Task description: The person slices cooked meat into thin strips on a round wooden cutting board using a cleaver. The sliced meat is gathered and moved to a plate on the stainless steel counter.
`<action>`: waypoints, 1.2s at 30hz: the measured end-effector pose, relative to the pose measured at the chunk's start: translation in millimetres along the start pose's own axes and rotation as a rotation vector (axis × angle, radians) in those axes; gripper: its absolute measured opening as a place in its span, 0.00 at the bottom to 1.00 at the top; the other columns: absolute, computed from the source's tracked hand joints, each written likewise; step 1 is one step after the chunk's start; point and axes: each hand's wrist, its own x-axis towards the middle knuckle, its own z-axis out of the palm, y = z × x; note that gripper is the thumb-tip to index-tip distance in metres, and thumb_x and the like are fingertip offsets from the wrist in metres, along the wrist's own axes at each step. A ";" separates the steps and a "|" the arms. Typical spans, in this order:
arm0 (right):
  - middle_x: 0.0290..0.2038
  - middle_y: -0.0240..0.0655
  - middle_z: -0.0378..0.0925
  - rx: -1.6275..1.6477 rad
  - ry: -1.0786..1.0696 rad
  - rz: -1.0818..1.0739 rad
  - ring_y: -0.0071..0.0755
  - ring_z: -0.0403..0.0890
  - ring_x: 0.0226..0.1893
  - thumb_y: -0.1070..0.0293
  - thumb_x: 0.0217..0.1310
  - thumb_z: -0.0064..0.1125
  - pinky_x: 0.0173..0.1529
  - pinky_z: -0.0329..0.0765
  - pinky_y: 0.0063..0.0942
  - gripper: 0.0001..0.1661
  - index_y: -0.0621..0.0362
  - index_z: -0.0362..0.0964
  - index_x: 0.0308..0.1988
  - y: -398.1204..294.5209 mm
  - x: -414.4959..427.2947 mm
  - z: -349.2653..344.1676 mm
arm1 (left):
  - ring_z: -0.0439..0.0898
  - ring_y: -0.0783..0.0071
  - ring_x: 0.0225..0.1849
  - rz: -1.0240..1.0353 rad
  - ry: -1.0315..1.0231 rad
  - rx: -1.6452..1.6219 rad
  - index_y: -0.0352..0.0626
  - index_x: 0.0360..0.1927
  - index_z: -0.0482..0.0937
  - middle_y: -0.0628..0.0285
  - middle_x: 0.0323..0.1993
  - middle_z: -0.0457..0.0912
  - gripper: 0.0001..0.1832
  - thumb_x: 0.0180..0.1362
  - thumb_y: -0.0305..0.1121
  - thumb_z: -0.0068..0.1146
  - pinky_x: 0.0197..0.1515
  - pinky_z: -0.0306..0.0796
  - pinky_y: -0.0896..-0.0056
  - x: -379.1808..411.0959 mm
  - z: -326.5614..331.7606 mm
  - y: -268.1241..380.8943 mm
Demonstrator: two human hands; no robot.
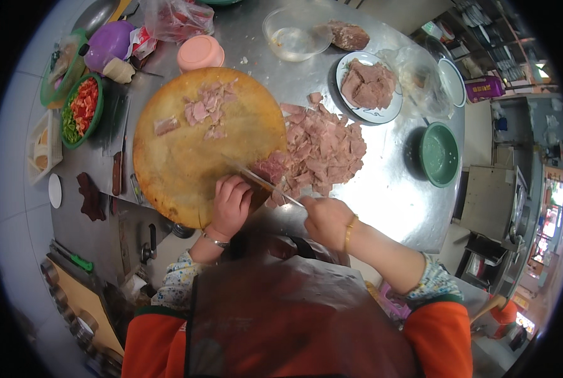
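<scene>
My right hand (328,222) grips a knife (273,187), whose blade I see almost edge-on over the near right rim of a round wooden chopping board (191,165). My left hand (232,201) rests on the board's near part with fingers curled, just left of the blade. Whether anything lies under those fingers is hidden. Directly beyond the blade is a reddish piece of meat (271,166). A large heap of sliced cooked meat (326,146) spreads on the steel table from the board's right side. Smaller meat slices (205,104) and one chunk (167,125) lie on the board's far half.
On the steel table, a plate (391,113) holds cooked meat (369,85); near it are a clear plastic bowl (281,49), a meat block (350,35) and a green bowl (438,153). To the left lie a wooden-handled knife (117,175) and a green basket (97,118) of chopped peppers.
</scene>
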 end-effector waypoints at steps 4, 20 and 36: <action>0.25 0.53 0.76 -0.018 -0.135 -0.026 0.58 0.78 0.28 0.74 0.50 0.50 0.34 0.75 0.47 0.16 0.67 0.69 0.41 3.5 -29.9 -15.5 | 0.72 0.51 0.45 0.002 0.001 0.020 0.40 0.38 0.78 0.55 0.41 0.74 0.13 0.46 0.22 0.60 0.49 0.68 0.57 -1.3 1.1 -0.5; 0.23 0.52 0.76 -0.016 -0.115 -0.030 0.59 0.78 0.27 0.74 0.50 0.50 0.33 0.75 0.48 0.12 0.66 0.67 0.37 -3.6 -12.4 -6.7 | 0.72 0.51 0.46 0.002 0.021 0.020 0.40 0.38 0.78 0.57 0.42 0.74 0.16 0.43 0.19 0.61 0.49 0.70 0.57 -3.9 1.3 -4.3; 0.23 0.52 0.76 -0.016 -0.099 -0.034 0.57 0.78 0.28 0.73 0.50 0.50 0.34 0.75 0.47 0.15 0.67 0.68 0.41 2.1 -27.5 -17.2 | 0.72 0.51 0.45 -0.005 -0.020 0.028 0.38 0.37 0.77 0.56 0.41 0.74 0.13 0.45 0.21 0.61 0.48 0.69 0.57 -1.8 0.2 -2.1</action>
